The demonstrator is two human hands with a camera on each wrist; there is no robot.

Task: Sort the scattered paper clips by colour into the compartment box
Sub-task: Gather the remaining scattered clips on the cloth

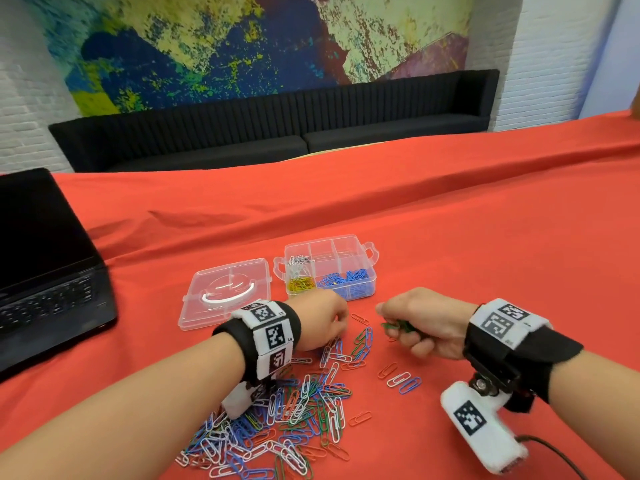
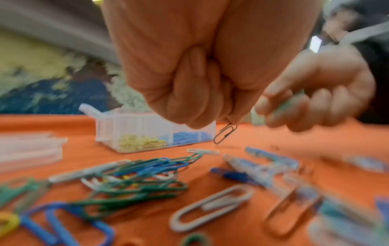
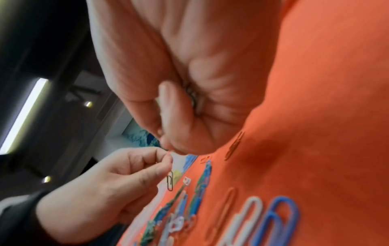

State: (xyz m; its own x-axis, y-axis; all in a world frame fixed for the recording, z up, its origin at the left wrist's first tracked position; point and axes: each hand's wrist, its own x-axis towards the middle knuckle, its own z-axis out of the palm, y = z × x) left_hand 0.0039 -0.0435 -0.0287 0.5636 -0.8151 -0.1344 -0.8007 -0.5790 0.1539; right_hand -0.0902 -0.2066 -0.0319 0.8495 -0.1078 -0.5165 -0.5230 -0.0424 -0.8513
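Observation:
Mixed paper clips (image 1: 298, 414) in white, blue, green and red lie scattered on the red cloth in front of me. The clear compartment box (image 1: 329, 271) holds white, yellow (image 1: 300, 284) and blue clips (image 1: 348, 282) in separate compartments. My left hand (image 1: 322, 320) hovers just above the pile and pinches one dark green clip (image 2: 225, 134) that hangs from its fingertips. My right hand (image 1: 415, 322) is curled round a bunch of green clips (image 1: 398, 327), a little to the right of the left hand and in front of the box.
The box's clear lid (image 1: 225, 294) lies open to the left of the box. A black laptop (image 1: 45, 271) sits at the left edge of the table. A black sofa stands beyond the table. Loose red, white and blue clips (image 1: 401, 377) lie near my right wrist.

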